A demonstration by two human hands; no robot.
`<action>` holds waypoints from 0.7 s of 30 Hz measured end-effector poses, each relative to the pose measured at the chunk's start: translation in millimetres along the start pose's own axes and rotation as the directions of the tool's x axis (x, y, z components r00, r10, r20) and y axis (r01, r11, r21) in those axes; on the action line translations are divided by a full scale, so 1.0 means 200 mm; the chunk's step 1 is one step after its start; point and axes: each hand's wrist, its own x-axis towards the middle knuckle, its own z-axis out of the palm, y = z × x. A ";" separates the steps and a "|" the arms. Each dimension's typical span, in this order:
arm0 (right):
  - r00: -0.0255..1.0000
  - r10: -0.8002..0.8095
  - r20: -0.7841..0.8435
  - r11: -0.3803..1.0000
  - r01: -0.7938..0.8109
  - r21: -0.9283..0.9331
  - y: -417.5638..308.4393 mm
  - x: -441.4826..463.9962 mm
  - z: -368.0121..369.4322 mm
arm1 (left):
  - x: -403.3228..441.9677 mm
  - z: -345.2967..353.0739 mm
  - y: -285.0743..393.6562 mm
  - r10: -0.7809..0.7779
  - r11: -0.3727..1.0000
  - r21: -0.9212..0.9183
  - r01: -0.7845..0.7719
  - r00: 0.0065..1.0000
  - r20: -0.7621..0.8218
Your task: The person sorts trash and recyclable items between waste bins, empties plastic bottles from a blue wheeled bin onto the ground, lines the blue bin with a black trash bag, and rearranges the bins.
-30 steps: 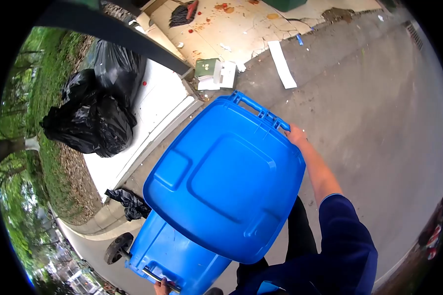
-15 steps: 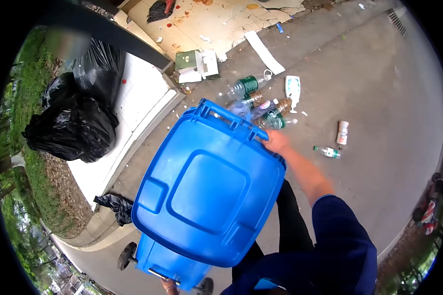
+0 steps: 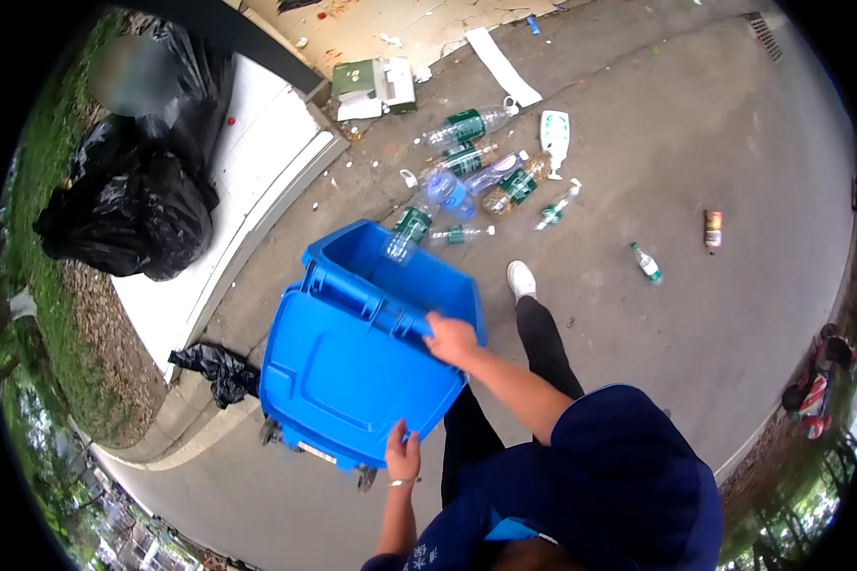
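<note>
A person's right hand clenches the handle of a blue wheeled bin on the pavement, while the left hand, fingers parted, hovers at the folded-back lid (whether it touches is hard to tell). Plastic bottles lie strewn beyond the bin's mouth, near a white spray bottle, as black bags slump on a white ledge to one side.
</note>
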 end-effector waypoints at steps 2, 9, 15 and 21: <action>0.998 0.006 -0.063 0.994 0.001 0.109 -0.08 -0.03 0.11 | 0.07 0.06 0.09 0.079 0.997 -0.012 -0.079 0.997 -0.001; 0.985 -0.168 0.033 0.935 0.148 0.321 0.03 -0.02 0.23 | 0.11 0.28 0.13 0.075 0.988 -0.140 -0.072 0.997 0.013; 0.921 -0.112 0.374 0.756 -0.165 0.633 0.02 -0.02 0.21 | -0.14 0.37 -0.06 -0.026 0.997 -0.066 0.026 1.000 0.008; 0.919 -0.182 0.349 0.767 -0.089 0.636 -0.24 -0.35 0.07 | -0.42 0.14 -0.18 0.181 0.823 0.565 0.058 0.916 -0.358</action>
